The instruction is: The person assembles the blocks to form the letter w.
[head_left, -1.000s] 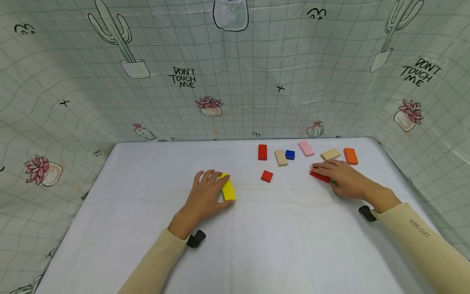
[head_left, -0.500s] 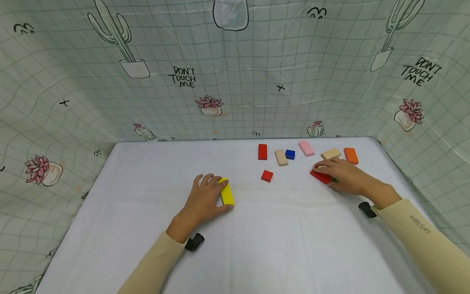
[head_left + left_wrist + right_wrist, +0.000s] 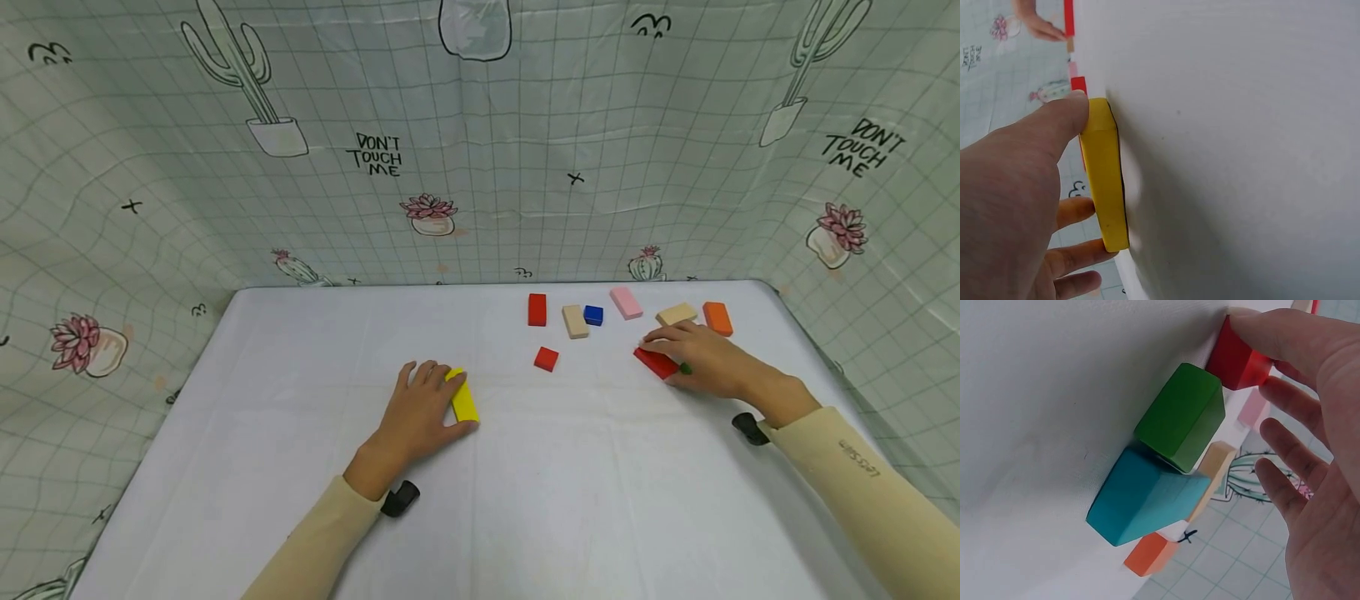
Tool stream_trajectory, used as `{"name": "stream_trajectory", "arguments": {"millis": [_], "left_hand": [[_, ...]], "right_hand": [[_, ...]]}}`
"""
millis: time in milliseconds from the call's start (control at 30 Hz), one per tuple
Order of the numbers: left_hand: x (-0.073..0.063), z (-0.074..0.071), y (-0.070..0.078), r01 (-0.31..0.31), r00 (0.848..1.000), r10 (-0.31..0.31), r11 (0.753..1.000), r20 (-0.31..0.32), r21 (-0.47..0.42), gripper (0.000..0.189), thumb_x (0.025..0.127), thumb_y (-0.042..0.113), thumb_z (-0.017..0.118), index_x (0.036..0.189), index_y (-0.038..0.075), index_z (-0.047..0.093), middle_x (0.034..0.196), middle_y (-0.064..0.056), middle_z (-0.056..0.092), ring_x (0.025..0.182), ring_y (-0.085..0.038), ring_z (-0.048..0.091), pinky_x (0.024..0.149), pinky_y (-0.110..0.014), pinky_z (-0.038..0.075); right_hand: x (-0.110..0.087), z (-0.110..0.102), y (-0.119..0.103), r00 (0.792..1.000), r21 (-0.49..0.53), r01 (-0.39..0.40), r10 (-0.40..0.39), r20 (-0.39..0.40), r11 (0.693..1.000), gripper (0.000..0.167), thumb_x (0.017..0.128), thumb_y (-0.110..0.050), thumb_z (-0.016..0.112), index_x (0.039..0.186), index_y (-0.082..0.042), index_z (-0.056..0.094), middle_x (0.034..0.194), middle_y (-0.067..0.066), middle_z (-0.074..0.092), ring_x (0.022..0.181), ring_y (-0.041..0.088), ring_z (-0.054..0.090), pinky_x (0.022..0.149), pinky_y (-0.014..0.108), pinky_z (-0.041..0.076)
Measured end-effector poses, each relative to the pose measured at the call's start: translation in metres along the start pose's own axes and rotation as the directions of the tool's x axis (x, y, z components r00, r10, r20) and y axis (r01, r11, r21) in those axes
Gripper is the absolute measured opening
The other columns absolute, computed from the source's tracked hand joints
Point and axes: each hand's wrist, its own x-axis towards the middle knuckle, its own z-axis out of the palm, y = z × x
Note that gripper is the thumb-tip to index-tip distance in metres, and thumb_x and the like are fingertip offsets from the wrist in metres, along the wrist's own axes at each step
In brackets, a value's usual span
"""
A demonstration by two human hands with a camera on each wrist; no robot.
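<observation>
In the head view my left hand [image 3: 416,408] holds a yellow block [image 3: 462,398] lying on the white tabletop. The left wrist view has the thumb at one end of this yellow block [image 3: 1104,175] and fingers at the other. Further right, my right hand [image 3: 708,362] pinches a red block [image 3: 655,363] between thumb and a finger, its remaining fingers off the block. Close beside the red block [image 3: 1238,359], the right wrist view reveals a green block [image 3: 1179,419] and a teal block [image 3: 1141,497]; from the head, the hand hides most of the green one and all of the teal.
Behind the hands lie a red block [image 3: 537,309], a small red block [image 3: 546,359], a beige block [image 3: 575,322], a blue block [image 3: 593,315], a pink block [image 3: 626,302], a tan block [image 3: 677,314] and an orange block [image 3: 717,318]. Patterned cloth [image 3: 480,167] walls off the table's back and sides.
My left hand has drawn the yellow block a little toward the body. Under my right hand the red block has turned slightly, and more of it shows.
</observation>
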Motion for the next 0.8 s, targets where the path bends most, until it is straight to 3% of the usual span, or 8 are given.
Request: {"name": "stream_trajectory", "arguments": {"millis": [533, 800], "left_hand": [[-0.0035, 0.0024, 0.0029, 0.017, 1.0, -0.016, 0.998, -0.02, 0.058, 0.071, 0.093, 0.057, 0.076, 0.145, 0.012, 0.063, 0.136, -0.013, 0.062, 0.134, -0.034, 0.049, 0.12, -0.058, 0.03], [-0.0063, 0.0043, 0.002, 0.0, 0.999, 0.002, 0.999, -0.045, 0.044, 0.069, 0.094, 0.055, 0.075, 0.144, 0.01, 0.064, 0.139, -0.014, 0.061, 0.133, -0.035, 0.05, 0.119, -0.058, 0.031]], "right_hand": [[0.0043, -0.0015, -0.0013, 1.0, -0.006, -0.022, 0.023, 0.021, 1.0, 0.055, 0.082, -0.017, 0.093, 0.13, -0.002, 0.072, 0.134, 0.017, 0.067, 0.125, 0.044, 0.057, 0.103, 0.063, 0.052], [0.0047, -0.0015, -0.0009, 0.999, 0.006, -0.027, 0.026, 0.021, 1.0, 0.052, 0.081, -0.006, 0.089, 0.13, 0.0, 0.072, 0.134, 0.018, 0.069, 0.129, 0.046, 0.056, 0.106, 0.064, 0.049]]}}
